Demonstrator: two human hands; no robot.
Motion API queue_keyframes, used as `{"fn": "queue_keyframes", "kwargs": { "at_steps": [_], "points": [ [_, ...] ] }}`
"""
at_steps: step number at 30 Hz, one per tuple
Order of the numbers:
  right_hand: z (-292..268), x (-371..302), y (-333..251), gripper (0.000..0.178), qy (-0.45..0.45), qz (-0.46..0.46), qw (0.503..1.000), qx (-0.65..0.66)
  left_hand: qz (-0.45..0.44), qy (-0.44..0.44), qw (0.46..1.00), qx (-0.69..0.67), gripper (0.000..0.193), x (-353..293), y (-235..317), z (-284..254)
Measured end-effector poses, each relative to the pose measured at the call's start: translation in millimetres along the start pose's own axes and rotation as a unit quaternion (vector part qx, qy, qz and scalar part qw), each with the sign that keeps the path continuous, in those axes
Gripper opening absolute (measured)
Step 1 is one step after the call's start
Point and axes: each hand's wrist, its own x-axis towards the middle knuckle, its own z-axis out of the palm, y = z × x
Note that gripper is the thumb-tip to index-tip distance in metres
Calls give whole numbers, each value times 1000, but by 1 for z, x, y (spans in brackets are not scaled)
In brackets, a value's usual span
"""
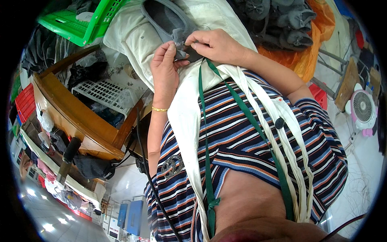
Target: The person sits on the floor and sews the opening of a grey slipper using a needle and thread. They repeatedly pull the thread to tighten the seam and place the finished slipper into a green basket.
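A grey cloth slipper (166, 17) lies on the white apron (129, 30) over my lap, its opening facing up. At its near end sits a small grey fabric bow (177, 35). My left hand (165, 60) pinches the bow's edge between thumb and fingers. Close beside it on the right, my right hand (215, 46) is closed in a pinch at the bow. Whatever is between the right fingertips is too small to make out. The fingers partly cover the slipper's near end.
A green plastic basket (82, 24) stands at the far left, above a wooden table (76, 121) with a white crate (105, 93) beside it. Several dark grey slippers (296, 24) lie on an orange sack (312, 52) at the far right. A fan (361, 105) stands at right.
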Motion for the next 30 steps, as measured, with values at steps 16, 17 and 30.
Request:
{"fn": "queue_keyframes", "kwargs": {
  "at_steps": [16,17,30],
  "points": [
    [3,3,9,17,-110,138,949,262,-13,-7,1000,14,17,5,4,0],
    [3,4,9,16,-107,138,950,259,-14,-7,1000,19,17,5,5,0],
    [10,7,8,15,-87,156,952,251,2,-28,998,54,18,5,7,-2]
  ]
}}
